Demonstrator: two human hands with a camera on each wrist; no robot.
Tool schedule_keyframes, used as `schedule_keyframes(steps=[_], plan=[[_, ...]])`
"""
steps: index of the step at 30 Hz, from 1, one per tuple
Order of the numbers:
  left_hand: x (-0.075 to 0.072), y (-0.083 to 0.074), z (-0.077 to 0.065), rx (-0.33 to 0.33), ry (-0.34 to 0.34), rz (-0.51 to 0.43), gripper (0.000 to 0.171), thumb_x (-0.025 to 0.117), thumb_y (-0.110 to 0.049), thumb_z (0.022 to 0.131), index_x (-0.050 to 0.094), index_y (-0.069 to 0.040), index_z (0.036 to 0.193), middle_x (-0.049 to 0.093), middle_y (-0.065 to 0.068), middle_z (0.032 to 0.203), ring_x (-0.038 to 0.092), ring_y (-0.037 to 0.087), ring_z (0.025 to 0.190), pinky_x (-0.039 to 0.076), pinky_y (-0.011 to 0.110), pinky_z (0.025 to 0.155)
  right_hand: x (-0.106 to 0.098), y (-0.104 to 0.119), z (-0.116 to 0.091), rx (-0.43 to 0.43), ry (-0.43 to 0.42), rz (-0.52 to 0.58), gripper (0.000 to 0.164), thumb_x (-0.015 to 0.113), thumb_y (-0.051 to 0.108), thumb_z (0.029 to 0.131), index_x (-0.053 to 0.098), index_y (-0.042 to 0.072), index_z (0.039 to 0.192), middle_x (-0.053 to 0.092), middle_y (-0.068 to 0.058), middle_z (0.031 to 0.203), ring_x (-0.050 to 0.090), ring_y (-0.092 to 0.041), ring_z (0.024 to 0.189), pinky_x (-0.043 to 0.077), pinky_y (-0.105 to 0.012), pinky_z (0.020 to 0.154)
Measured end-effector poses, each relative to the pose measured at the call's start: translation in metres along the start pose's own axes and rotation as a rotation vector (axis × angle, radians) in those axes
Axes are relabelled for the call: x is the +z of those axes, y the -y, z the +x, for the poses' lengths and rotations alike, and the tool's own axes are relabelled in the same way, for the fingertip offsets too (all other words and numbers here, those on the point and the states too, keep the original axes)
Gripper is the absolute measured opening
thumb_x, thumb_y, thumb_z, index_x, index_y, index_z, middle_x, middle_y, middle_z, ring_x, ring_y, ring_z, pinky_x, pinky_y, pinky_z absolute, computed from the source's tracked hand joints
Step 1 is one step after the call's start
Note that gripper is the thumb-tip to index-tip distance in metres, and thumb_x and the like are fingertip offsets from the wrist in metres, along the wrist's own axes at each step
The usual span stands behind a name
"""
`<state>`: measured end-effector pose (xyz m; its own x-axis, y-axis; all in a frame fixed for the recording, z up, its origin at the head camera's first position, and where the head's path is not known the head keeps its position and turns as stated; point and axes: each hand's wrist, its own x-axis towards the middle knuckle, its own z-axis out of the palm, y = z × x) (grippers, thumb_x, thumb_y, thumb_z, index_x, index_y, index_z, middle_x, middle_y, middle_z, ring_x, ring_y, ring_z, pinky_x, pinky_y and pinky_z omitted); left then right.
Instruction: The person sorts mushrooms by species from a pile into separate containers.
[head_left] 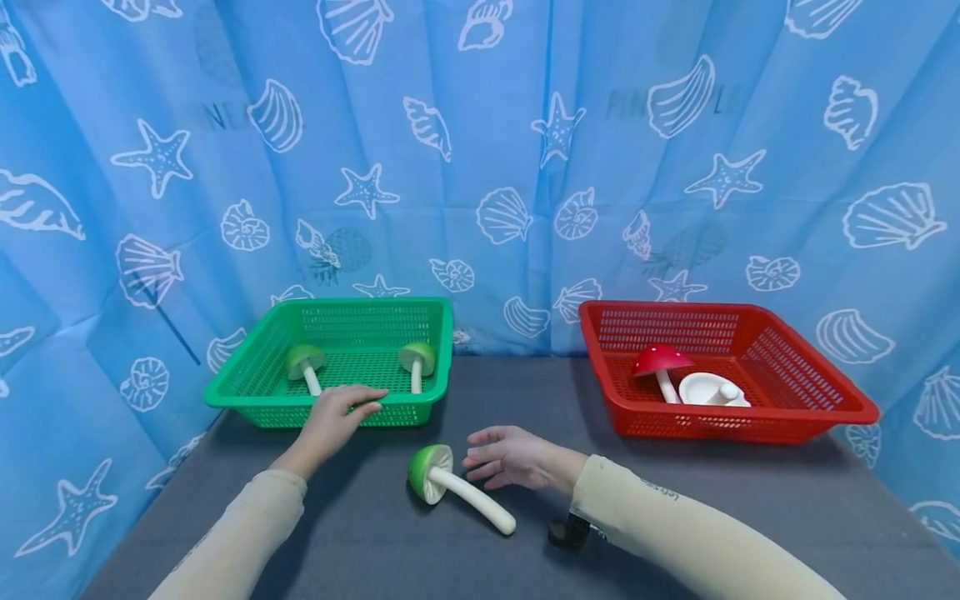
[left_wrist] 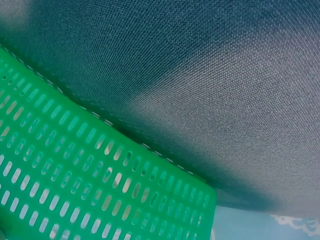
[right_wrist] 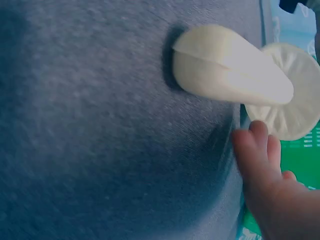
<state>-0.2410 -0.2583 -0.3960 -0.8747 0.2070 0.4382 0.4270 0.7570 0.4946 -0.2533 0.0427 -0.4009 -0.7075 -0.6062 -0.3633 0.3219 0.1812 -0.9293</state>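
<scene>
A toy mushroom with a green cap point(head_left: 430, 473) and a long white stem lies on its side on the dark grey table. Just right of its cap, my right hand point(head_left: 517, 457) reaches in from the right with fingers spread and nothing held. The right wrist view shows the pale mushroom stem point(right_wrist: 230, 65) close up, the fingers beside the cap's underside. At the front rim of the green basket point(head_left: 442, 367), my left hand point(head_left: 341, 417) has its fingers extended to the right; whether they touch the rim is unclear. The left wrist view shows only the basket's slotted wall point(left_wrist: 100, 175) and table cloth.
Two green-capped mushrooms, one left point(head_left: 306, 360) and one right point(head_left: 417, 360), lie in the green basket. A red basket point(head_left: 750, 423) at the right holds a red-capped mushroom point(head_left: 660, 360) and a white one point(head_left: 708, 390). A blue seashell-print curtain point(head_left: 510, 150) hangs behind.
</scene>
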Motion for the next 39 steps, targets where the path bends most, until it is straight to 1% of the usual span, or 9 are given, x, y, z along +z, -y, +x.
schedule_keyframes(steps=[4, 8, 12, 18, 22, 26, 30, 32, 39], plan=[[0.001, -0.001, 0.0, -0.004, -0.003, 0.002, 0.027, 0.067, -0.011, 0.092, 0.071, -0.007, 0.118, 0.069, 0.012, 0.113, 0.061, 0.035, 0.109, 0.045, 0.056, 0.095, 0.001, -0.003, 0.0, 0.023, 0.018, -0.013, 0.046, 0.055, 0.004, 0.098, 0.038, -0.01, 0.139, 0.064, -0.02, 0.115, 0.059, -0.039, 0.112, 0.048, -0.053, 0.094], [0.001, -0.001, -0.001, -0.007, -0.002, 0.004, 0.027, 0.067, -0.012, 0.092, 0.072, -0.008, 0.118, 0.069, 0.012, 0.114, 0.061, 0.035, 0.11, 0.045, 0.056, 0.095, 0.001, -0.005, 0.001, 0.082, 0.065, -0.023, 0.043, 0.055, 0.0, 0.096, 0.042, -0.008, 0.137, 0.065, -0.014, 0.107, 0.064, -0.028, 0.1, 0.052, -0.044, 0.087], [0.001, 0.0, 0.0, -0.011, -0.001, 0.007, 0.027, 0.067, -0.013, 0.092, 0.072, -0.008, 0.118, 0.069, 0.011, 0.114, 0.061, 0.035, 0.11, 0.045, 0.056, 0.095, 0.003, -0.007, 0.002, 0.151, 0.157, -0.013, 0.041, 0.053, -0.003, 0.096, 0.045, -0.006, 0.136, 0.063, -0.014, 0.103, 0.065, -0.023, 0.09, 0.053, -0.036, 0.079], [0.001, 0.001, 0.0, -0.014, 0.0, 0.01, 0.027, 0.067, -0.013, 0.092, 0.071, -0.009, 0.118, 0.069, 0.011, 0.115, 0.06, 0.035, 0.111, 0.042, 0.057, 0.097, 0.006, -0.008, 0.005, 0.2, 0.287, -0.03, 0.043, 0.051, -0.006, 0.096, 0.045, -0.005, 0.138, 0.059, -0.018, 0.112, 0.066, -0.023, 0.091, 0.053, -0.035, 0.081], [0.001, 0.0, 0.0, -0.016, 0.002, 0.007, 0.027, 0.066, -0.014, 0.092, 0.071, -0.008, 0.119, 0.068, 0.012, 0.116, 0.059, 0.036, 0.112, 0.042, 0.058, 0.097, 0.008, -0.009, 0.006, 0.204, 0.336, -0.05, 0.038, 0.05, -0.008, 0.096, 0.049, -0.007, 0.134, 0.059, -0.015, 0.107, 0.066, -0.021, 0.089, 0.053, -0.034, 0.081], [0.002, 0.0, 0.0, -0.018, 0.006, 0.007, 0.028, 0.066, -0.014, 0.092, 0.071, -0.009, 0.119, 0.068, 0.012, 0.117, 0.059, 0.036, 0.112, 0.041, 0.059, 0.097, 0.006, -0.009, 0.006, 0.212, 0.398, -0.081, 0.034, 0.048, -0.009, 0.097, 0.054, -0.009, 0.13, 0.062, -0.008, 0.096, 0.066, -0.018, 0.086, 0.054, -0.03, 0.076], [0.002, 0.0, 0.0, -0.007, 0.003, 0.004, 0.027, 0.066, -0.013, 0.092, 0.071, -0.008, 0.119, 0.068, 0.011, 0.116, 0.059, 0.036, 0.112, 0.043, 0.058, 0.096, 0.001, -0.011, 0.004, 0.215, 0.464, -0.115, 0.034, 0.046, -0.011, 0.097, 0.053, -0.009, 0.13, 0.063, -0.003, 0.09, 0.066, -0.016, 0.085, 0.053, -0.028, 0.072], [0.002, 0.0, 0.0, -0.001, -0.002, 0.003, 0.027, 0.066, -0.012, 0.092, 0.071, -0.008, 0.118, 0.068, 0.011, 0.116, 0.06, 0.036, 0.111, 0.044, 0.057, 0.095, -0.001, -0.012, 0.003, 0.203, 0.474, -0.115, 0.035, 0.046, -0.011, 0.097, 0.053, -0.009, 0.131, 0.063, -0.003, 0.09, 0.066, -0.015, 0.084, 0.054, -0.027, 0.071], [0.002, 0.001, -0.001, -0.009, 0.002, 0.016, 0.027, 0.066, -0.014, 0.093, 0.071, -0.009, 0.119, 0.068, 0.011, 0.117, 0.059, 0.036, 0.112, 0.037, 0.06, 0.099, -0.009, -0.004, -0.004, 0.134, 0.445, -0.057, 0.04, 0.048, -0.011, 0.095, 0.05, -0.008, 0.134, 0.063, -0.004, 0.094, 0.066, -0.017, 0.085, 0.055, -0.029, 0.069]])
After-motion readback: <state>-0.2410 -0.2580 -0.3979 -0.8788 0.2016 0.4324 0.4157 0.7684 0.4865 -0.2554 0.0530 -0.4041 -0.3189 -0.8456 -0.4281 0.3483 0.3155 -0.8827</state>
